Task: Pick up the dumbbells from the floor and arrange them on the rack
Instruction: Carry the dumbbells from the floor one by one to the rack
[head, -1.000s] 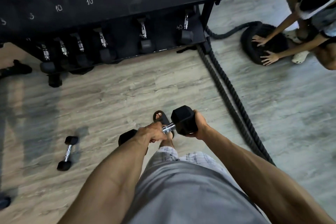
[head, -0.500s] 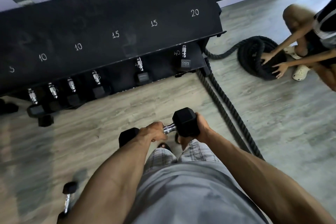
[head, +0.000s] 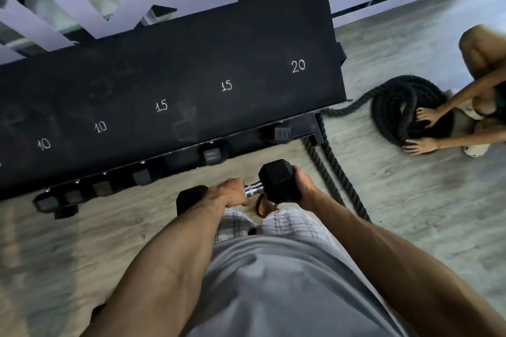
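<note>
One hex dumbbell (head: 276, 185), carried at waist height just before the rack (head: 175, 85). Left hand (head: 228, 194) wrapped round the steel handle; right hand (head: 304, 186) cupping the end head. Judged heavy, rigid; handle grip safest.

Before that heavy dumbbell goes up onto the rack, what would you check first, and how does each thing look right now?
1. Grip: left hand wrapped around the handle, right hand cupping the end of the dumbbell: ok.
2. Dumbbell off the floor, roughly level: ok.
3. Top shelf of the rack bare at the chalked 10, 15 and 20 marks: ok.
4. Which mark matches this dumbbell: cannot tell, no number readable on it.
5. Footing: battle rope runs along the floor just right of the feet: not ok, mind the step.
6. Other person crouched at the rope coil, off to the right of the rack: ok.
</note>
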Tool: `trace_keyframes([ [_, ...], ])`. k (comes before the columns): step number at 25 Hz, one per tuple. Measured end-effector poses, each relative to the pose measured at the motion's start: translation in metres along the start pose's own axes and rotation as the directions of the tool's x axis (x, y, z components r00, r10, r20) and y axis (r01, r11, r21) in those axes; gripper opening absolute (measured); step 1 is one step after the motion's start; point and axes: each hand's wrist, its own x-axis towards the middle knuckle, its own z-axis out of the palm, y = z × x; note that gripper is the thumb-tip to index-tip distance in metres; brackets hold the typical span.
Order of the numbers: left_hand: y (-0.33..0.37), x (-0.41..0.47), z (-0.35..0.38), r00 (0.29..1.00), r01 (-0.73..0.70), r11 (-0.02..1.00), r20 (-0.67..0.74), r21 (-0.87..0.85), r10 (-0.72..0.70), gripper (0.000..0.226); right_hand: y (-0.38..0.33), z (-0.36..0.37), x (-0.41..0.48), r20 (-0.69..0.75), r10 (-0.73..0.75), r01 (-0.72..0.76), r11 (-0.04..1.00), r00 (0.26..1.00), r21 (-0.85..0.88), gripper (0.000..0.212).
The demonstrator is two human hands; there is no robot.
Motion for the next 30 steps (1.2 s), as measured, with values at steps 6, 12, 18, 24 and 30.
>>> trace_keyframes([
  [6, 0.035, 0.038, -0.108, 0.997, -0.048, 0.995, -0.062, 0.084, 0.053, 0.021, -0.102, -0.005, 0.028, 0.130, -0.172, 0.188, 0.974, 0.977, -0.125, 0.084],
  [12, 0.056, 0.087, -0.200, 0.990, -0.132, 0.961, -0.025, 0.244, 0.142, 0.015, -0.169, 0.005, 0.052, 0.053, -0.285, 0.289, 0.952, 0.957, -0.100, 0.056],
  [18, 0.078, 0.121, -0.267, 0.976, -0.212, 0.909, 0.032, 0.358, 0.215, 0.015, -0.228, 0.006, 0.070, -0.029, -0.332, 0.322, 0.931, 0.943, -0.171, 0.035],
  [24, 0.110, 0.150, -0.299, 0.957, -0.286, 0.838, 0.100, 0.464, 0.272, 0.017, -0.242, -0.009, 0.092, -0.092, -0.320, 0.309, 0.944, 0.943, -0.115, 0.048],
  [30, 0.148, 0.175, -0.313, 0.948, -0.316, 0.787, 0.142, 0.529, 0.285, 0.015, -0.266, -0.036, 0.106, -0.148, -0.348, 0.304, 0.918, 0.926, -0.256, 0.055],
])
